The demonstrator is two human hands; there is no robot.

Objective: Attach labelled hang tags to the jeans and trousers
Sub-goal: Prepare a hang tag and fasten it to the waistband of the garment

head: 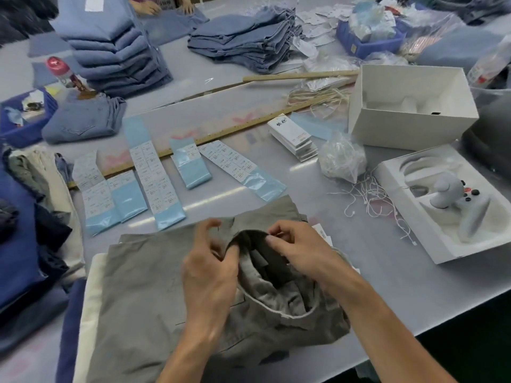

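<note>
Grey-khaki trousers lie folded at the table's near edge, on top of cream and blue garments. My left hand and my right hand both pinch the opened waistband, pulling it apart so the dark inner lining shows. A white hang tag peeks out from under my right hand, mostly hidden. A stack of white hang tags sits further back, and loose white strings lie to the right. Blue-backed label sheets are spread out beyond the trousers.
Folded jeans stacks stand at the back. Two wooden rulers cross the table. A white open box, a white tray with a game controller, a string bag, blue bins and piled garments surround me.
</note>
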